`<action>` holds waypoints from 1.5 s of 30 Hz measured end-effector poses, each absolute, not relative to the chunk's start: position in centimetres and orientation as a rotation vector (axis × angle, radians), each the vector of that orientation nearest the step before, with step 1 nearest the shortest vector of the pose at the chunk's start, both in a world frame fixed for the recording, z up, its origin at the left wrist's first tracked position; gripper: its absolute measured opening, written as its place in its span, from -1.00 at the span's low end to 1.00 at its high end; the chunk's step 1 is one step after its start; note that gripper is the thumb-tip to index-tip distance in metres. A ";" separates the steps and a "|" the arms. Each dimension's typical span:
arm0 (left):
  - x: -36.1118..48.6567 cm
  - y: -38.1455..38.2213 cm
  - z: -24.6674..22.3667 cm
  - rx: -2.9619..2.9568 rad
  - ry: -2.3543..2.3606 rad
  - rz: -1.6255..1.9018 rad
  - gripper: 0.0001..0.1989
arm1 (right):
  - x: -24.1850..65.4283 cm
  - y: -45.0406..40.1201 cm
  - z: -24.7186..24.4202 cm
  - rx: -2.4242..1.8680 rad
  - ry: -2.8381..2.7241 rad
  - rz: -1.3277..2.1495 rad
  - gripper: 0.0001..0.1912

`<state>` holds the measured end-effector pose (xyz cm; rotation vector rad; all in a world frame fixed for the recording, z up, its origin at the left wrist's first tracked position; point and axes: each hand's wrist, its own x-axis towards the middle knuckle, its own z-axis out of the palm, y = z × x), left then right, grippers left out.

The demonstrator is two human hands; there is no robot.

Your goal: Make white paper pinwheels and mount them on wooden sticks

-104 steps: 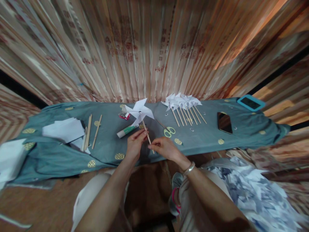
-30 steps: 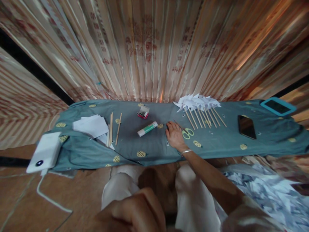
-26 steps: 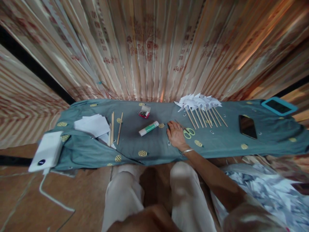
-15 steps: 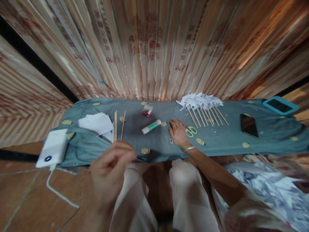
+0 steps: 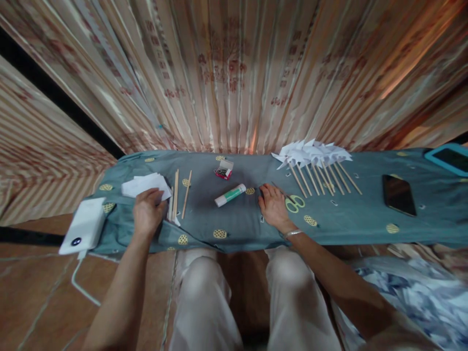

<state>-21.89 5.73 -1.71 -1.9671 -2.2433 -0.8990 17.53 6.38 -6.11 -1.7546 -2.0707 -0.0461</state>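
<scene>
At the left, my left hand (image 5: 148, 212) is at the near edge of a stack of white paper sheets (image 5: 146, 183), its fingers bent and closed on the paper. The fingertips are partly hidden. Flat on the cloth, with fingers stretched out, lies my right hand (image 5: 273, 204), holding nothing. Just right of it are scissors with light green handles (image 5: 294, 204). A glue stick (image 5: 230, 195) lies between my hands, and beyond it stands an open small red box (image 5: 224, 169) with small dark pieces. Wooden sticks (image 5: 176, 192) lie beside the paper.
Paper pinwheels on sticks (image 5: 314, 153) lie in a row at the back right. A dark phone (image 5: 399, 195) and a blue-framed tablet (image 5: 448, 160) are farther right. A white power bank (image 5: 83, 225) with a cable sits at the left edge. A curtain (image 5: 226, 87) hangs behind the cloth-covered surface (image 5: 204, 214).
My left hand has moved forward and left, from above the near edge down onto the white paper stack. My right hand stays on the cloth. The view has shifted slightly.
</scene>
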 end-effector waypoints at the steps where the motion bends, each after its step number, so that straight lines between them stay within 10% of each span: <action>1: -22.0 5.6 -1.7 -1.978 -2.251 -0.895 -0.68 | 17.5 6.4 -6.1 -1.757 -2.068 -0.041 -0.55; 45: -24.4 7.6 -3.7 -1.818 -2.349 -0.802 -0.47 | 17.6 6.4 -5.7 -1.757 -2.071 -0.012 -0.57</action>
